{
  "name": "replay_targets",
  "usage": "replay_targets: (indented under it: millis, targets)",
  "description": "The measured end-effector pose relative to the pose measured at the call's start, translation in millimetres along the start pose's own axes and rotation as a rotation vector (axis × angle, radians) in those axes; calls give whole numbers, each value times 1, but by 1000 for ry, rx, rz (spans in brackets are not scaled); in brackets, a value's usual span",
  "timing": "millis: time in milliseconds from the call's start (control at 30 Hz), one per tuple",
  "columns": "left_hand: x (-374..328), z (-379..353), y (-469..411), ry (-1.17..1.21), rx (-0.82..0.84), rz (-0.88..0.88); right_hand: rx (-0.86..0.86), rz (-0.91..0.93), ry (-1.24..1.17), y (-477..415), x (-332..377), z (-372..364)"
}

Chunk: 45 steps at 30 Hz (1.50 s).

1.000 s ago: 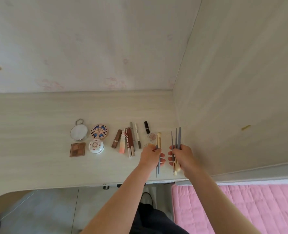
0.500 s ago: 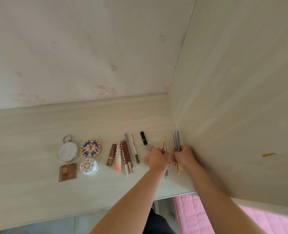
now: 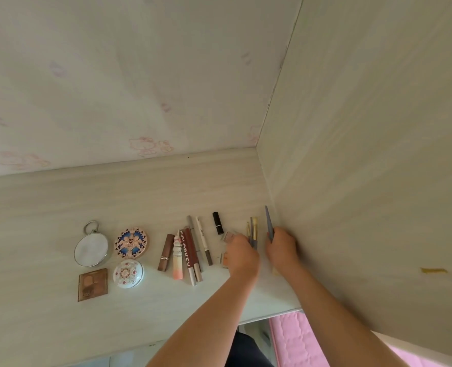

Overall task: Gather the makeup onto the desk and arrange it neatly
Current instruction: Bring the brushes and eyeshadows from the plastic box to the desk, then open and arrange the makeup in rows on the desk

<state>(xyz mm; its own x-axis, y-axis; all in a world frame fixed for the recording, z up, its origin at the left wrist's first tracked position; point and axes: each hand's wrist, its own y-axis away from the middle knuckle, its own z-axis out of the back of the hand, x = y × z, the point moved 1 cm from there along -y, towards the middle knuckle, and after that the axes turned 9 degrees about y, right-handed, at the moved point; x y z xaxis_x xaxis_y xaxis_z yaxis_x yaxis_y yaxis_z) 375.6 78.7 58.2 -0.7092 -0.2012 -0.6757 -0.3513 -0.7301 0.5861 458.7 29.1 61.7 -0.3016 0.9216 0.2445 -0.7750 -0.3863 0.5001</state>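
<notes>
Counter (image 3: 60,207), right end by wall (image 3: 352,181): left hand (image 3: 242,256) holds short brushes (image 3: 254,229), right hand (image 3: 282,247) grips 1 grey brush (image 3: 268,221) (aligned near-to-far, probably to match the row of makeup (image 3: 190,252)).

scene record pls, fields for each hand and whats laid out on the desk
left hand: grips brushes at the row's right end
right hand: grips grey brush beside the side panel
left group: round mirror, blue compact, white compact, square palette
middle group: tubes and pencils side by side, black lipstick apart
</notes>
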Motion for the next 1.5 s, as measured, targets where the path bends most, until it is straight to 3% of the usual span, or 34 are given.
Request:
replay_targets:
  millis: [267,500,800,1133,1500]
  targets:
    - [0,-4,4,-128,-12,-100,-22,57,2,2,-4,-2]
    - [6,1,10,-28,42,-99,-83,122,29,16,-15,-7]
    - [16,30,26,-11,99,-249,-64,219,129,35,-19,1]
    - [53,102,45,-190,-202,-430,-94,533,283,61,0,10]
    - [110,175,56,-329,-406,-470,-47,825,377,95,76,-22]
